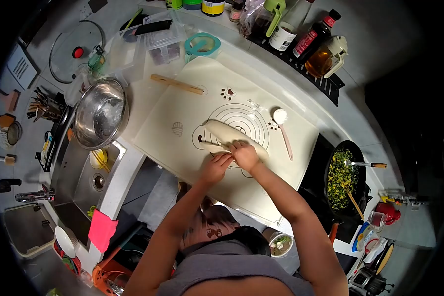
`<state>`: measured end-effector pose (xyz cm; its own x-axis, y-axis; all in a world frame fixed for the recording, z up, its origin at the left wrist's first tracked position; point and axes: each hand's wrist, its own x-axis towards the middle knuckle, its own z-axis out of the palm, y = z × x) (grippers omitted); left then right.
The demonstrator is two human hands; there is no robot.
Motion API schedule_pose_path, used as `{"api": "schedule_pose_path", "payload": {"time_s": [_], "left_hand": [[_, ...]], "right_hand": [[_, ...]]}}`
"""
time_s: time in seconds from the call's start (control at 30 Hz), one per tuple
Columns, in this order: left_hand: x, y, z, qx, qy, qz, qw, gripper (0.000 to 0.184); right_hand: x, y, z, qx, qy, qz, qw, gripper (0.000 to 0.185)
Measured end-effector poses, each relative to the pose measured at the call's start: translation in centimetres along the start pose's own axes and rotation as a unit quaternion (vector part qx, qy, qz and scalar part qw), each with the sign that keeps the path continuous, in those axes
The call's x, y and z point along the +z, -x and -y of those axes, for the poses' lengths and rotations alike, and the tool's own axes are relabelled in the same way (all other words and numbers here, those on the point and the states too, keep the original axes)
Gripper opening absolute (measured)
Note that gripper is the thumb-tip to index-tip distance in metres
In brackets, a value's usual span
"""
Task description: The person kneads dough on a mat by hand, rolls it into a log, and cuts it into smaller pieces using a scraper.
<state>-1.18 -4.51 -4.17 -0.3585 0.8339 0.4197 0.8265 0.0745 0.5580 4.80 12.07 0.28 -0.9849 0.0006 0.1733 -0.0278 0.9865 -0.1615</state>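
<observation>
A long pale roll of dough lies slantwise across the printed circles of the cream kneading mat. A narrower flap or strip of dough shows along its near side. My right hand is closed with curled fingers on the near edge of the dough. Beside it, almost touching, my left hand has its fingers together at the dough's near edge. What lies under the fingertips is partly hidden.
A wooden rolling pin lies at the mat's far left; a spoon of flour rests at right. A steel bowl stands by the sink. At right, a pan holds chopped green and yellow filling. Bottles line the back.
</observation>
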Motion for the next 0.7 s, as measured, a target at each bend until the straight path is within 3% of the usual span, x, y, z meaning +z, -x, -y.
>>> {"api": "schedule_pose_path", "payload": {"time_s": [0.1,0.2,0.3,0.5,0.57,0.7], "left_hand": [[-0.2,-0.7,0.2,0.021,-0.014,0.000,1.000,0.030],[-0.7,-1.9,-0.3,-0.009,-0.059,-0.063,0.996,0.026],[0.1,-2.1,0.4,-0.065,-0.101,-0.056,0.991,0.027],[-0.7,-2.0,1.1,0.012,-0.196,-0.017,0.980,0.020],[-1.0,-1.5,1.2,0.023,-0.203,0.006,0.979,0.021],[-1.4,-1.7,-0.3,-0.001,-0.174,0.038,0.984,0.029]], "right_hand": [[0.6,0.1,0.1,-0.003,0.019,-0.039,0.999,0.024],[-0.1,-0.3,-0.4,0.106,-0.041,0.005,0.993,0.020],[0.0,0.4,-0.3,0.153,-0.071,-0.090,0.981,0.021],[-2.7,2.4,-0.8,0.289,-0.155,-0.102,0.939,0.024],[-4.1,4.1,-1.6,0.307,-0.259,-0.190,0.896,0.022],[-7.8,8.1,-2.5,0.324,-0.213,-0.092,0.917,0.021]]}}
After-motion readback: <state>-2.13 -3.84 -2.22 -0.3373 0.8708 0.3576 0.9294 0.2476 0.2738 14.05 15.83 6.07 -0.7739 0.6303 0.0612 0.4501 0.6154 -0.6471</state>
